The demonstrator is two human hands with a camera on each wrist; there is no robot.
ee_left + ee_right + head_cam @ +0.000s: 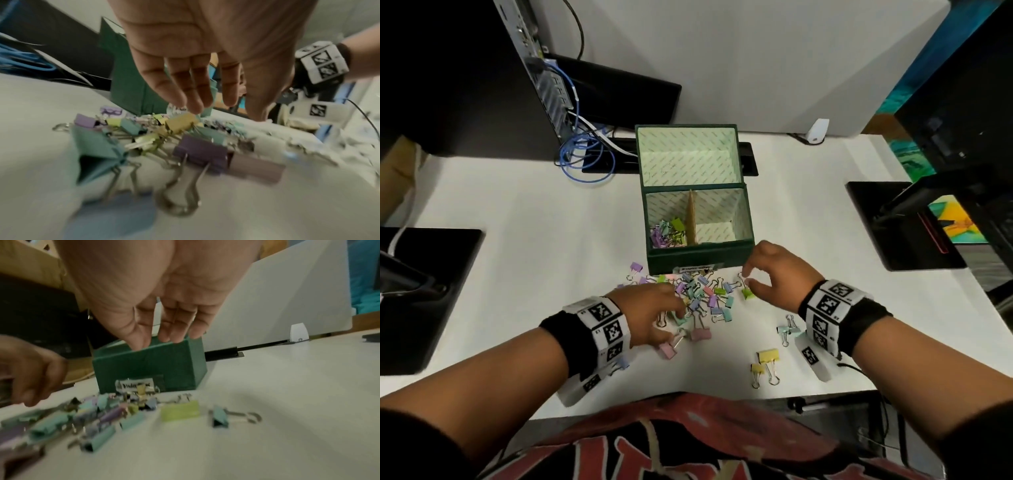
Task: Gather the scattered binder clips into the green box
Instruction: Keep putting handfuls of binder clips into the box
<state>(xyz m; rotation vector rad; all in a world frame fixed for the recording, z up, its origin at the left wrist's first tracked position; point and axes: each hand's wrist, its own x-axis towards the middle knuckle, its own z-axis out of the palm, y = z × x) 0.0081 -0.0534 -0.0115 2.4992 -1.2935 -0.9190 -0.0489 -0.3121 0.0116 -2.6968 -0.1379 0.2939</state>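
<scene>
The green box (698, 255) stands open mid-table, with several clips (669, 233) in its left compartment. A pile of pastel binder clips (703, 296) lies just before its front wall. My left hand (671, 310) reaches into the pile's left side; in the left wrist view its straight fingers (195, 104) hover just over a yellow clip (180, 121) and hold nothing. My right hand (750, 279) hangs above the pile's right edge with relaxed fingers (176, 331), over a lime clip (180, 413) lying on the table. Stray clips sit nearer me: teal (789, 330), yellow (768, 356), pink (700, 334).
A computer tower (465, 78) with blue cables (585, 157) stands at the back left. Black monitor bases sit at the left (424, 291) and right (904, 222). A white partition (756, 51) rises behind the box. The table's near edge (688, 394) runs close to my body.
</scene>
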